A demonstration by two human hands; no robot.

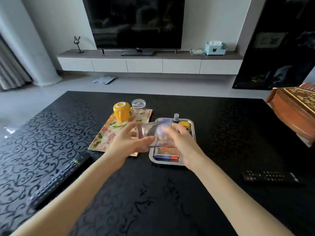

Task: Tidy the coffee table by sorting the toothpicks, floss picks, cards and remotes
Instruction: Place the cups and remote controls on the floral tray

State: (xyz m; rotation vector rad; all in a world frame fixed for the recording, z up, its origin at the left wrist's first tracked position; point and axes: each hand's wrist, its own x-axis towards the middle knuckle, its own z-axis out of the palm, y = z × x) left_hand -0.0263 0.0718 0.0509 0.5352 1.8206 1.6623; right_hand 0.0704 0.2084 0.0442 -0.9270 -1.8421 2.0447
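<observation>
Head view: both hands hold a clear tumbler tilted over the steel tray, with the sorting seemingly half done.

The left hand (pixel 126 144) grasps the open end of the clear tumbler (pixel 150 134) and the right hand (pixel 181 145) grasps its base, just above the steel tray (pixel 167 163). The card boxes (pixel 165 155) already lie in that tray beside a small bottle (pixel 176 118). An upturned yellow mug (pixel 121 111) and an upturned glass (pixel 138 104) stand on the floral mat (pixel 105 133). Still loose on the worktop (pixel 213 116) are two remotes, well apart: the left remote (pixel 58 179) and the right remote (pixel 269 178). I cannot make out any toothpicks or floss picks.
</observation>
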